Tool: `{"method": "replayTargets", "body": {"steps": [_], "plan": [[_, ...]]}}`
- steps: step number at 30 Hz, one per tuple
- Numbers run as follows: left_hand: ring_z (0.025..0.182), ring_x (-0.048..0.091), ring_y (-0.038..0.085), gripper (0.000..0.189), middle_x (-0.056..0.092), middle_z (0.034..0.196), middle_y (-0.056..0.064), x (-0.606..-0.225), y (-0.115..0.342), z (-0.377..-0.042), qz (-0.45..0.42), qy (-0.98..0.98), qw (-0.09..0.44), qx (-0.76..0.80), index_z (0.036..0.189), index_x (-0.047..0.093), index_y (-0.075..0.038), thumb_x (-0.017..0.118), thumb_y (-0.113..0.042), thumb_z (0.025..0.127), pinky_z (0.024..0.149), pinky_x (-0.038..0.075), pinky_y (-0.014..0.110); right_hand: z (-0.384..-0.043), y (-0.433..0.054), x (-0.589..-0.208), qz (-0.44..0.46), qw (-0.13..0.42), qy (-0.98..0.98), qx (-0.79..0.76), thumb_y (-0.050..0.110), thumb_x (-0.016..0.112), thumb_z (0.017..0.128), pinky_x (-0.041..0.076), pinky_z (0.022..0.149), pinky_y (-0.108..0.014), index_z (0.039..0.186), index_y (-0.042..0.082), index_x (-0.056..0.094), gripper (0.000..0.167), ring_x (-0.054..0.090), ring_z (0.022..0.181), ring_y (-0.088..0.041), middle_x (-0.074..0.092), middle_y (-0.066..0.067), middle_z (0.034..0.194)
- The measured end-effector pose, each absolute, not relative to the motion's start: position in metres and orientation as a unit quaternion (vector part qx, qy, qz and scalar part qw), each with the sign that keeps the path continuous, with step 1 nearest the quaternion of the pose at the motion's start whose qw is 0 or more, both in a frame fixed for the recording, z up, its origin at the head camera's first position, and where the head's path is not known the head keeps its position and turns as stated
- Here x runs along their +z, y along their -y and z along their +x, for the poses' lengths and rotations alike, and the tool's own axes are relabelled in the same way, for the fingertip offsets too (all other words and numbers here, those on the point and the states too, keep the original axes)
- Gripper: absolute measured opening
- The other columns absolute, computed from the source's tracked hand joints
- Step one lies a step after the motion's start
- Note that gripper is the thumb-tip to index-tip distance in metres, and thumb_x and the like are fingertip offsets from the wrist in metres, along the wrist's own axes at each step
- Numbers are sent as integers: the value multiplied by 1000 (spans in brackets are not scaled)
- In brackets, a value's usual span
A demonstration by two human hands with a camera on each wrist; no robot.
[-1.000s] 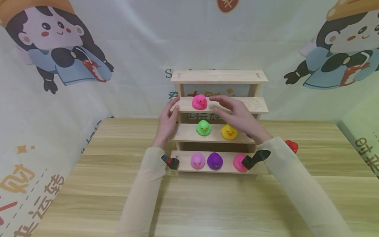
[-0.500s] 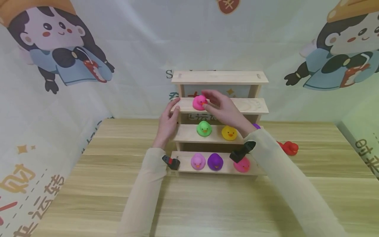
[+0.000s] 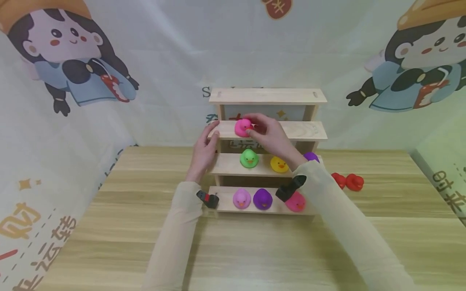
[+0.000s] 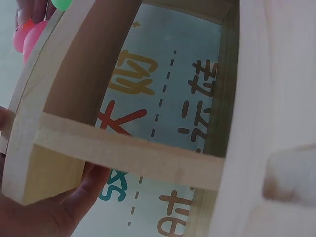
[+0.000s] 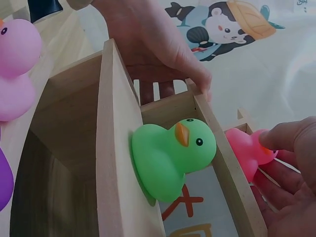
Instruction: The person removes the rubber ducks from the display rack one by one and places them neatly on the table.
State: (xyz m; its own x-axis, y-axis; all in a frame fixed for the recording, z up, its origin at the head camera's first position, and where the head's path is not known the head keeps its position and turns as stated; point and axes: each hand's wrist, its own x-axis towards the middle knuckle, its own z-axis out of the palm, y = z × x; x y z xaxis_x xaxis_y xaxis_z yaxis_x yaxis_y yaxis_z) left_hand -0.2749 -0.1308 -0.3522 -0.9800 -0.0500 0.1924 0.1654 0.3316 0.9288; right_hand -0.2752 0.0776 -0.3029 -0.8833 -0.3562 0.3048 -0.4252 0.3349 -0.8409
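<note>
A pink rubber duck (image 3: 240, 128) sits on the second board from the top of a stepped wooden shelf (image 3: 267, 96). My right hand (image 3: 271, 136) pinches this duck, its thumb at the front near the beak and its fingers behind; the right wrist view shows the thumb (image 5: 289, 137) against the head. With my left hand (image 3: 204, 152) I grip the left end of the same board, thumb in front. In the left wrist view, fingers (image 4: 89, 190) reach round the wooden side. One board lower stand a green duck (image 3: 249, 159) and a yellow duck (image 3: 278, 164).
On the lowest board are a light pink duck (image 3: 242, 199), a purple duck (image 3: 263, 199) and a pink duck (image 3: 296, 201). Another purple duck (image 3: 311, 157) is partly hidden by the right sleeve. Red ducks (image 3: 354, 182) lie on the wooden table (image 3: 247, 250) to the right.
My right hand has moved left along the board to the pink duck, and its thumb and fingers have closed on it. The left hand has kept its hold on the shelf.
</note>
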Motion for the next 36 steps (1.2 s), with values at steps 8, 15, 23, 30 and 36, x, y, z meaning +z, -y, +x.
{"method": "replayTargets", "body": {"steps": [8, 15, 23, 30, 36], "plan": [[133, 40, 26, 50, 27, 156, 0, -357, 137, -274, -32, 802, 87, -590, 151, 33, -27, 44, -36, 103, 107, 35, 44, -274, -76, -305, 240, 45, 813, 529, 8, 64, 94, 45, 100, -31, 134, 7, 55, 42, 55, 116, -22, 56, -9, 132], [121, 52, 31, 54, 28, 156, 3, -363, 149, -268, -70, 797, 85, -594, 153, 27, -32, 46, -36, 103, 103, 41, 44, -270, -78, -304, 244, 53, 816, 521, 9, 64, 94, 46, 98, -31, 135, 6, 54, 42, 55, 115, -23, 56, -10, 131], [117, 55, 32, 55, 54, 135, 19, -363, 157, -260, -70, 806, 74, -583, 153, 28, -32, 48, -34, 102, 83, 49, 35, -257, -89, -303, 256, 70, 804, 532, 7, 66, 92, 45, 100, -32, 131, 2, 57, 40, 55, 118, -24, 59, -12, 128], [125, 49, 32, 57, 45, 143, 19, -366, 165, -256, -87, 819, 50, -565, 154, 25, -31, 49, -33, 102, 98, 46, 46, -241, -109, -301, 234, 85, 799, 547, 9, 66, 92, 45, 100, -35, 130, 3, 58, 39, 55, 118, -24, 60, -10, 126], [122, 50, 37, 57, 46, 141, 22, -370, 169, -252, -77, 832, 12, -549, 154, 24, -25, 47, -34, 103, 95, 48, 47, -232, -122, -303, 240, 97, 792, 553, 8, 67, 91, 44, 101, -36, 129, 0, 58, 40, 55, 115, -23, 61, -11, 124]]}}
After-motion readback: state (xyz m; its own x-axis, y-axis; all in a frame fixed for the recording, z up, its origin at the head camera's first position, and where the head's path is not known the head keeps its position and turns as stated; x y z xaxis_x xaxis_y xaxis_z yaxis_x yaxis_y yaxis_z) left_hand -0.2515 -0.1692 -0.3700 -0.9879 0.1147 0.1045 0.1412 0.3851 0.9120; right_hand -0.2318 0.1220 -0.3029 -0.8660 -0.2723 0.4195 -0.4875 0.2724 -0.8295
